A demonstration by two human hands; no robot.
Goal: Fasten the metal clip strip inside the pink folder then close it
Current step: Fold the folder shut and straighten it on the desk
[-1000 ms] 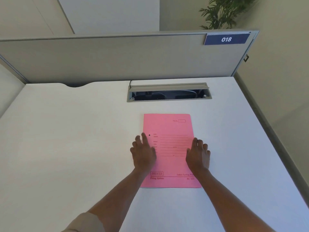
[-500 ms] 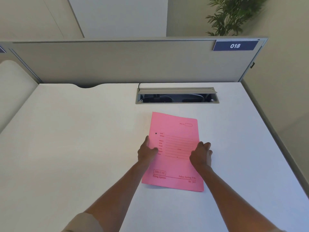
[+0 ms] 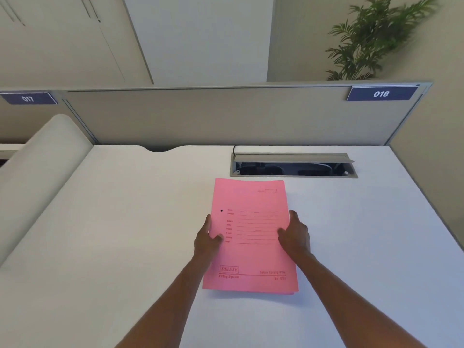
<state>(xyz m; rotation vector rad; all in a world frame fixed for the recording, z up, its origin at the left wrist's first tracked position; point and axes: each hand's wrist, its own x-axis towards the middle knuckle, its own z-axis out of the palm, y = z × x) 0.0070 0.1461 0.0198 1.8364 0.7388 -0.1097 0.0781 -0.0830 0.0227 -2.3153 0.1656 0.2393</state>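
While the pink folder (image 3: 249, 237) lay closed on the white desk (image 3: 113, 234), both hands held it by its long sides. The left hand (image 3: 207, 238) gripped the left edge, with the thumb on top of the cover and the fingers tucked at the side. The right hand (image 3: 293, 233) gripped the right edge the same way, thumb on the cover. The folder sat near the middle of the desk, just in front of the open cable slot (image 3: 293, 165). Its printed front faced up, with red lines and a small black dot. The near right corner looked a little lifted off the desk. A grey wall panel (image 3: 213, 116) stood behind the desk, with a blue sign reading 018 (image 3: 381, 93). A green plant (image 3: 376, 38) showed behind the panel.
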